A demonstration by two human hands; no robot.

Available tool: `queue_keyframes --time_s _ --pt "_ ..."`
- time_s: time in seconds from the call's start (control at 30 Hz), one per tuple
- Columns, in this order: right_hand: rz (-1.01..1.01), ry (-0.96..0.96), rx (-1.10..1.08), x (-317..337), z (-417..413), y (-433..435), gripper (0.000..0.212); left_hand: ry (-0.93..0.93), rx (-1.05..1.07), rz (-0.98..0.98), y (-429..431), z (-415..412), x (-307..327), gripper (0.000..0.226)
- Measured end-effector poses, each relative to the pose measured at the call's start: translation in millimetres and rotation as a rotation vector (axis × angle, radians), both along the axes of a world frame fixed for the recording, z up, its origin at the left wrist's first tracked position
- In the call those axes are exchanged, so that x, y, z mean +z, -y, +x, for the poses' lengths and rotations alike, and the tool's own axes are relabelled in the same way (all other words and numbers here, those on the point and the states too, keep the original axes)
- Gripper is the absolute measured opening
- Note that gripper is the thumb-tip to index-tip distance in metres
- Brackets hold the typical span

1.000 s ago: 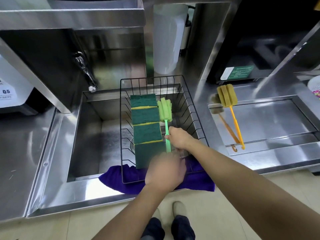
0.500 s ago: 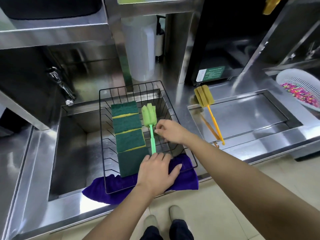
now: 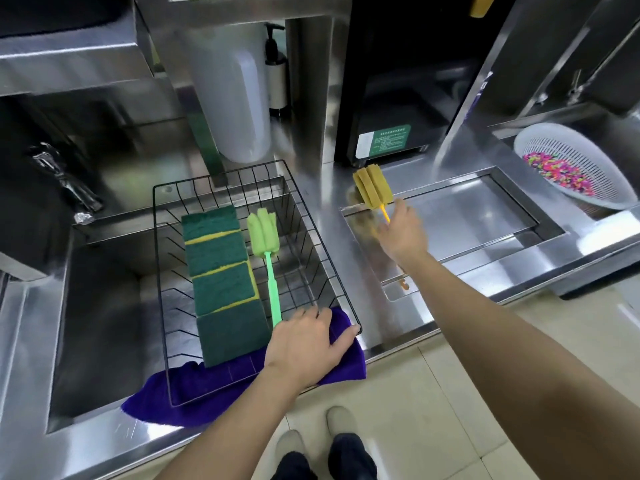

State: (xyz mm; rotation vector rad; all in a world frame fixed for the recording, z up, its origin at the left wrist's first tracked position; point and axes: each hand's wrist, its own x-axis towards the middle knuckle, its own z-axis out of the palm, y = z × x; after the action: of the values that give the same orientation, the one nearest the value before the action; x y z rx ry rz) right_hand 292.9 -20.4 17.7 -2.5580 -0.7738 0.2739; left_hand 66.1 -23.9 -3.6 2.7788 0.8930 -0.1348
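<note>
A black wire basket (image 3: 304,216) sits over the sink on a purple cloth (image 3: 159,400). Inside lie several green scouring sponges (image 3: 221,271) in a row and a green sponge brush (image 3: 265,244) beside them. My left hand (image 3: 304,344) rests flat on the basket's near right corner, fingers spread. My right hand (image 3: 401,233) is out over the right counter, on the handle of a yellow sponge brush (image 3: 372,188); the hand is blurred and covers most of the handle, so its grip is unclear.
A deep steel sink (image 3: 100,323) lies under the basket, with a tap (image 3: 65,181) at its back left. A white colander (image 3: 568,168) of coloured bits stands at the far right. A large translucent jug (image 3: 232,98) stands behind the basket.
My right hand left the green brush in the basket and reached right to the yellow brush. My left hand stayed on the basket's near edge. The camera view shifted.
</note>
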Motion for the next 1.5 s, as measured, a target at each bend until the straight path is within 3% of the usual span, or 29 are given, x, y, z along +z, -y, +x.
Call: queue_keyframes --time_s 0.17,0.4,0.63,0.8,1.0,1.2,1.27,1.5 --pt "-0.198 -0.081 -0.037 -30.0 11.3 24.0 0.034 0.001 0.003 -0.032 1.5 0.3 0.1 0.065" --pt "-0.208 -0.139 -0.045 -26.0 8.0 30.6 0.026 -0.01 0.009 -0.052 1.8 -3.8 0.6 0.065" --pt "0.29 -0.234 0.032 19.7 -5.9 5.3 0.007 -0.019 0.018 -0.078 1.7 -2.4 4.1 0.063" --pt "0.401 -0.28 0.207 48.4 -42.5 -23.5 0.036 -0.005 0.039 -0.13 -0.6 -3.7 4.6 0.06" --pt "0.248 -0.325 0.427 43.8 -97.3 -37.4 0.052 -0.015 0.023 -0.149 -1.0 -7.2 5.7 0.054" --pt "-0.006 -0.21 0.54 16.5 -125.8 -37.6 0.012 -0.003 0.014 -0.147 -3.1 -11.9 1.7 0.054" --pt "-0.086 -0.14 0.558 11.3 -129.8 -34.6 0.008 0.005 0.013 -0.143 -2.5 -13.0 1.6 0.054" --pt "-0.323 -0.048 0.582 10.0 -133.6 -33.2 0.029 0.162 0.049 -0.065 -3.4 -18.3 11.0 0.037"
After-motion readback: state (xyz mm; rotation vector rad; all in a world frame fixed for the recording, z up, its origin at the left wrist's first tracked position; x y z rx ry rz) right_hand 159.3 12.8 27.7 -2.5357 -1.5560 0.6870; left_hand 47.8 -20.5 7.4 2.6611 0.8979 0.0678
